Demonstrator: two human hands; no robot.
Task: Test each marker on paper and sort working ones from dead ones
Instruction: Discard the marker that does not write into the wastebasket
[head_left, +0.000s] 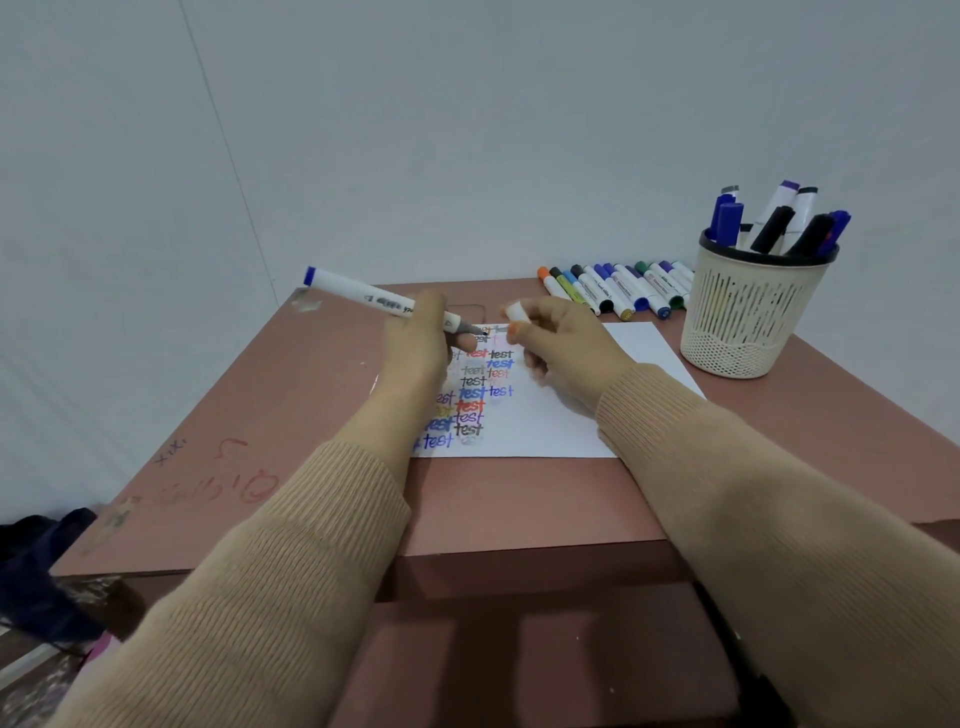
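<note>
Your left hand (415, 340) is wrapped round the blue-ended marker (363, 297), its nib over the paper (545, 436) at 12 o'clock. Your right hand (563, 345) pinches a white cap (515, 310). Stroke firmly on bare sheet toward 3 o'clock, clear of the rows (475, 395) reading "test". The barrel print is too blurred to read.

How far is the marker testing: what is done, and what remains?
Done: the white paper carries many coloured "test" words, and a row of capped markers lies behind it. In hand: the left hand holds a blue-ended white marker, tip at the paper; the right hand pinches a white cap. Left: apparently the markers standing in the beige slotted cup.
</note>
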